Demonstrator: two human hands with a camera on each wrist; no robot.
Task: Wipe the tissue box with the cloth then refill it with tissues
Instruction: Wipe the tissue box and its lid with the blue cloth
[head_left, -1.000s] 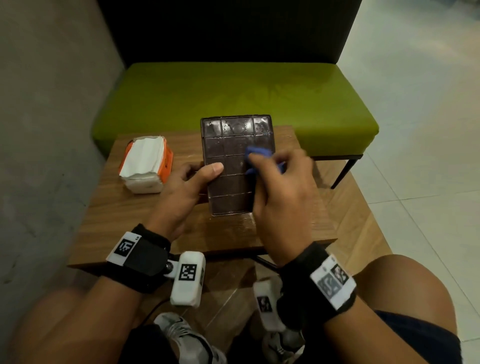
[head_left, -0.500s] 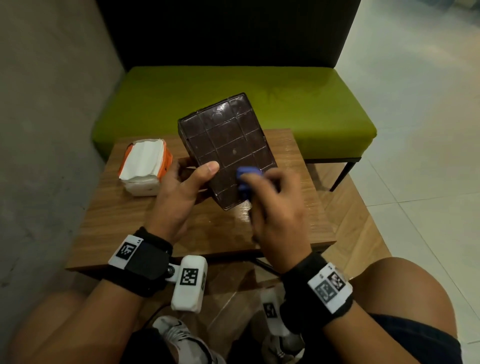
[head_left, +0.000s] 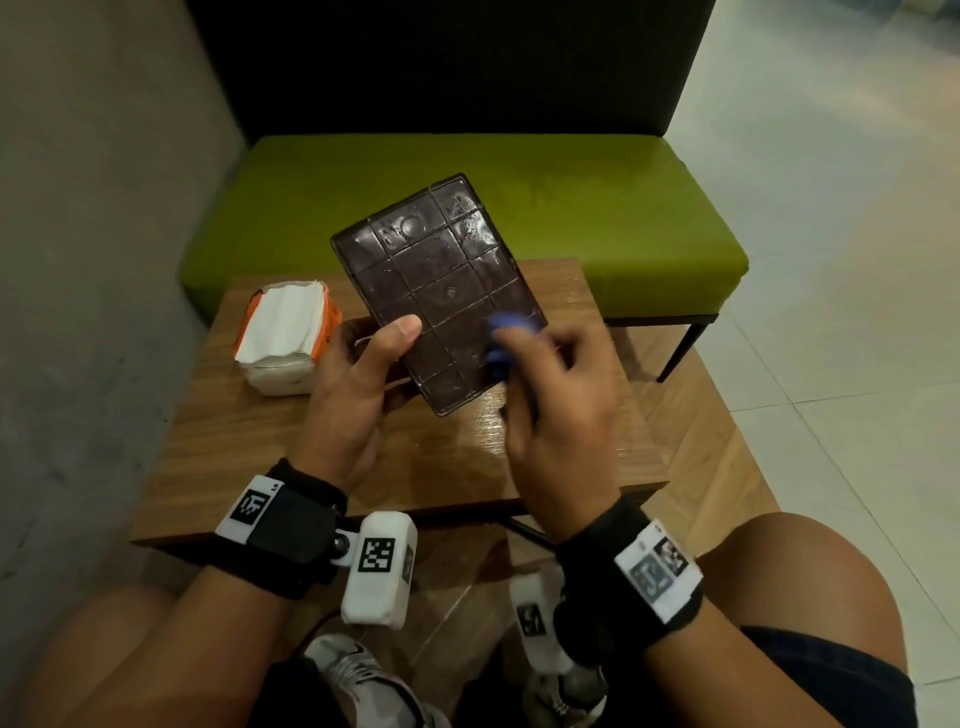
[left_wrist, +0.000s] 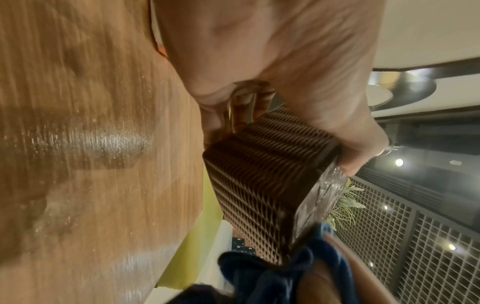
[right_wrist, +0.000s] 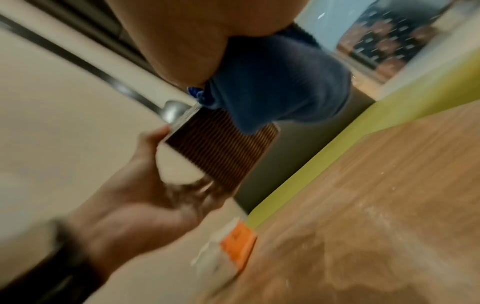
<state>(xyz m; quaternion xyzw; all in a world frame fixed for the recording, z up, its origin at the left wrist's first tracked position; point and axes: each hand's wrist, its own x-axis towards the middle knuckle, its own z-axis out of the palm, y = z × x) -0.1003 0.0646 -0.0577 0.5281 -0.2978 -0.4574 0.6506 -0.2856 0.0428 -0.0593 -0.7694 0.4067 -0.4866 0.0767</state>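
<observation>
The dark brown tissue box (head_left: 436, 280) is lifted off the wooden table (head_left: 291, 441), tilted, its gridded underside toward me. My left hand (head_left: 363, 364) grips its near-left corner, thumb on the gridded face, fingers underneath. Ribbed side walls of the box (left_wrist: 259, 174) show in the left wrist view, and the box (right_wrist: 221, 152) appears blurred in the right wrist view. My right hand (head_left: 556, 395) holds a bunched blue cloth (head_left: 506, 332) and presses it against the box's near-right edge. The cloth (right_wrist: 280, 82) fills the palm.
An orange-and-white pack of tissues (head_left: 285, 332) lies on the table's far left. A green bench seat (head_left: 519, 208) with a dark backrest stands behind the table, a grey wall to the left. My knees are under the near edge.
The box was flat on the table a second ago. My left hand has lifted and turned it, far end rightward. The right hand and cloth have slid toward the near-right corner.
</observation>
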